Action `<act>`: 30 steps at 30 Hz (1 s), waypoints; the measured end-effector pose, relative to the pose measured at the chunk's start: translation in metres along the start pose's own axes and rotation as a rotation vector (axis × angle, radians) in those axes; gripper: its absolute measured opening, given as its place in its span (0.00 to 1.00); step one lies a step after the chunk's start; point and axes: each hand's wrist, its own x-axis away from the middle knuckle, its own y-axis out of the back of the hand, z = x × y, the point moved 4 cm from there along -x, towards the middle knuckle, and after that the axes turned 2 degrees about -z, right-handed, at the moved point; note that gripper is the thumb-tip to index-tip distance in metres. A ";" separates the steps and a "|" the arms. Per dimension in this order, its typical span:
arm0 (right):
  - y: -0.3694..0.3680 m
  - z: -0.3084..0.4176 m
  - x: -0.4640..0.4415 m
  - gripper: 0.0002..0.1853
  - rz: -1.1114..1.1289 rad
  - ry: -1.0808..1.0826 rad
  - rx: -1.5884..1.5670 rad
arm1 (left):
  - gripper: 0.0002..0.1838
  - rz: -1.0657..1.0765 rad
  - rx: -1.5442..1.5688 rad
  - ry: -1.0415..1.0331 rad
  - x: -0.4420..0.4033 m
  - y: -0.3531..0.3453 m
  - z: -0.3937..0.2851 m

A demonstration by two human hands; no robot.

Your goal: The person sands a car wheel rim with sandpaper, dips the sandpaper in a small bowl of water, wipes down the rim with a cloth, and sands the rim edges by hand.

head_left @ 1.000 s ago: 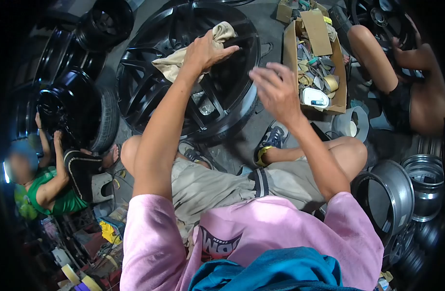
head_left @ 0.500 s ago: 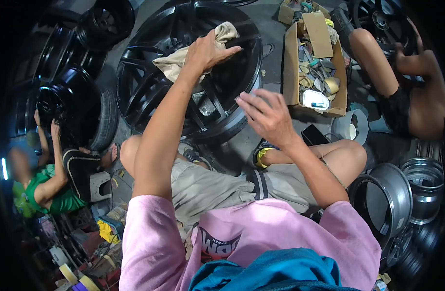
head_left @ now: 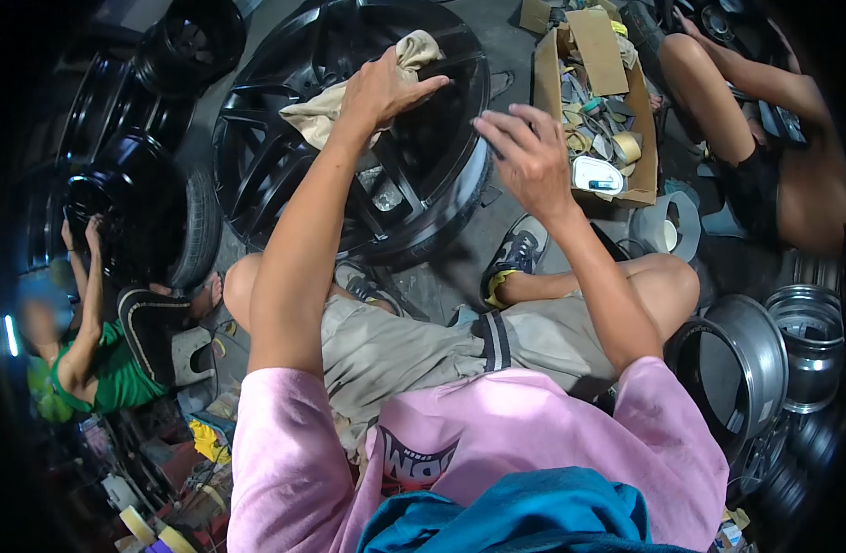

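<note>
A large black wheel rim with several spokes lies in front of my crossed legs. On its spokes rests a beige cloth, bunched under and beyond my left hand. The fingers of that hand press round the cloth, with the thumb pointing right. My right hand hovers just off the rim's right edge, fingers spread and slightly bent, with nothing in it. Part of the rim's middle is hidden by my left hand and the cloth.
Right of the rim stands a cardboard box of tape rolls and scraps. One person in green sits at the left beside black rims; another person sits at the right. Silver rims stand at the lower right.
My right hand moved left toward the rim's edge, then back up and right. My left hand stays on the cloth. The person at the right has shifted an arm.
</note>
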 end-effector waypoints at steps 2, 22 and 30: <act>0.001 -0.001 0.001 0.25 0.006 0.021 -0.007 | 0.50 -0.013 -0.014 -0.007 0.002 0.001 -0.003; -0.004 -0.009 -0.002 0.26 0.008 0.030 0.024 | 0.51 0.001 -0.021 0.004 0.002 0.000 -0.003; -0.013 0.026 0.032 0.33 0.030 0.065 -0.069 | 0.51 0.006 -0.051 -0.005 -0.002 -0.003 0.002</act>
